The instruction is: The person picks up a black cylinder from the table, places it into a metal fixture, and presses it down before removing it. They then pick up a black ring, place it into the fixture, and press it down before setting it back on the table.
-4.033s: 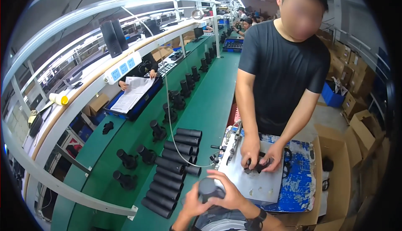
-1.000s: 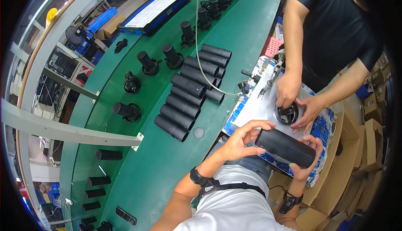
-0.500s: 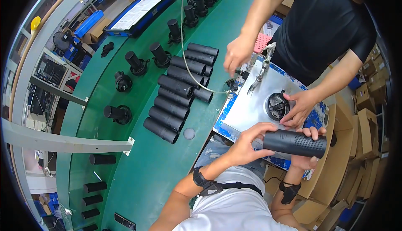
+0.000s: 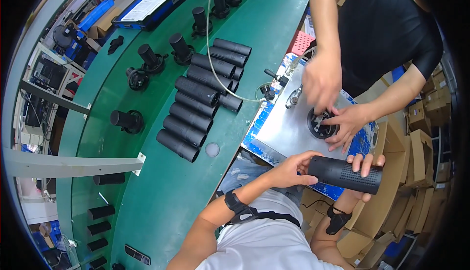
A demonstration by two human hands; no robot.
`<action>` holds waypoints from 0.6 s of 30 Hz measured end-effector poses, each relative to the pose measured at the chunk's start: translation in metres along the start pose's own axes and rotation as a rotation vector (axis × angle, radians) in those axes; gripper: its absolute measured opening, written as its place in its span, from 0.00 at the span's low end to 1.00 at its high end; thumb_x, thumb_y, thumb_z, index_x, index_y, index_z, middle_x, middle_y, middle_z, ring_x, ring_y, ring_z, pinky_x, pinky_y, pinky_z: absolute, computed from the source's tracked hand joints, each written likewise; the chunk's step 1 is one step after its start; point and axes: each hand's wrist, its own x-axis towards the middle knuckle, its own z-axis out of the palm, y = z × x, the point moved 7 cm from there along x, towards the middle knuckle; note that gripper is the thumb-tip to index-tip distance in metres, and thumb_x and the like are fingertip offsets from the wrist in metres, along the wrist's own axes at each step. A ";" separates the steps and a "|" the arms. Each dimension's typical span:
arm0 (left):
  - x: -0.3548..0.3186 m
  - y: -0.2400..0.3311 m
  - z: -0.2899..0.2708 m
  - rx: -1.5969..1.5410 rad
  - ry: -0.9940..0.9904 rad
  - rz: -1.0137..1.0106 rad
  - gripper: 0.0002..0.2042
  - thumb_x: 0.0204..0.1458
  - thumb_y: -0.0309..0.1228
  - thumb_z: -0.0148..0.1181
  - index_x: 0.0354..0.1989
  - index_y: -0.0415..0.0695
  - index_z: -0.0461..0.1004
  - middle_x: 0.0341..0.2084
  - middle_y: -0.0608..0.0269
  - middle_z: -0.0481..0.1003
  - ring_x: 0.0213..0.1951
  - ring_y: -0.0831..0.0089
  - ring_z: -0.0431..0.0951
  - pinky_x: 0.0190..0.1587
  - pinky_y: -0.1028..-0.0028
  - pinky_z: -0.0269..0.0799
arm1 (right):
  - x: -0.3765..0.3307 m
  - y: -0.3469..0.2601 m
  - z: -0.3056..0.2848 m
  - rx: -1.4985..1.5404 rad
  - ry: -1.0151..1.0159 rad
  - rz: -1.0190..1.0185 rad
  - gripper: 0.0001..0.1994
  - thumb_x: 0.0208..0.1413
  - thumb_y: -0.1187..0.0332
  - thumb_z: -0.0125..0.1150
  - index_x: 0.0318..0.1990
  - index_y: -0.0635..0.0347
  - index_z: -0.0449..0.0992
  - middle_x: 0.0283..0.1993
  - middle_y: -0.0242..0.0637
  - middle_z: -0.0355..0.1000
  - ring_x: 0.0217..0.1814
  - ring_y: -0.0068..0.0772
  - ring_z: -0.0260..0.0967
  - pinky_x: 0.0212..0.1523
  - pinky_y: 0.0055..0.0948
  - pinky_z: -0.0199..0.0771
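A black perforated tube (image 4: 338, 173) lies nearly level across my body, held between both hands. My left hand (image 4: 292, 168) grips its left end, thumb below and fingers at the top edge. Around the perforated right half, my right hand (image 4: 363, 166) is wrapped from beneath, with fingertips showing over the top. Just beyond the tube, a co-worker's hand (image 4: 348, 123) steadies a round black ring-shaped part (image 4: 321, 125) on a metal plate (image 4: 279, 132). The co-worker's other hand (image 4: 323, 81) is blurred above that part; what it holds, if anything, is unclear.
Several black tubes (image 4: 196, 98) lie in a row on the green bench (image 4: 147, 199) at my left. Black cylinders on round bases (image 4: 126, 120) stand behind them. A thin hose (image 4: 210, 39) crosses the bench. Cardboard boxes (image 4: 387, 191) are at the right.
The co-worker's raised hand has moved right, over the ring-shaped part. The tube's right end has tipped slightly lower in my hands. The whole view has shifted a little.
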 end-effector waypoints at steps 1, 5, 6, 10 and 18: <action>0.001 0.006 -0.008 0.283 0.073 0.055 0.30 0.46 0.26 0.68 0.59 0.40 0.62 0.40 0.62 0.75 0.40 0.76 0.75 0.44 0.75 0.72 | 0.000 0.001 -0.002 -0.143 0.030 0.018 0.34 0.38 0.63 0.76 0.50 0.50 0.58 0.37 0.27 0.62 0.41 0.29 0.61 0.56 0.38 0.58; 0.001 0.022 -0.037 0.728 0.350 0.259 0.18 0.51 0.31 0.63 0.49 0.39 0.71 0.24 0.63 0.75 0.25 0.75 0.74 0.31 0.76 0.71 | 0.006 0.004 -0.011 -0.474 0.170 0.033 0.32 0.39 0.59 0.74 0.49 0.55 0.59 0.36 0.33 0.62 0.40 0.31 0.62 0.53 0.35 0.60; 0.002 0.018 -0.043 0.638 0.356 0.203 0.15 0.52 0.29 0.62 0.47 0.39 0.72 0.23 0.63 0.74 0.24 0.75 0.74 0.29 0.77 0.70 | 0.007 0.004 -0.012 -0.488 0.212 0.023 0.32 0.39 0.59 0.73 0.49 0.55 0.59 0.36 0.34 0.62 0.40 0.31 0.62 0.53 0.35 0.60; 0.009 0.021 -0.037 0.695 0.273 0.187 0.10 0.53 0.27 0.59 0.43 0.38 0.73 0.21 0.63 0.73 0.22 0.76 0.73 0.28 0.78 0.70 | 0.017 0.001 -0.012 -0.467 0.188 0.003 0.32 0.38 0.59 0.72 0.48 0.55 0.59 0.36 0.33 0.62 0.40 0.31 0.62 0.53 0.35 0.60; 0.005 0.026 -0.040 0.779 0.347 0.276 0.07 0.53 0.25 0.58 0.39 0.38 0.73 0.20 0.62 0.73 0.20 0.77 0.72 0.25 0.77 0.69 | 0.040 -0.027 -0.008 -0.497 0.009 -0.089 0.29 0.38 0.60 0.73 0.44 0.50 0.59 0.34 0.27 0.62 0.36 0.25 0.60 0.50 0.33 0.59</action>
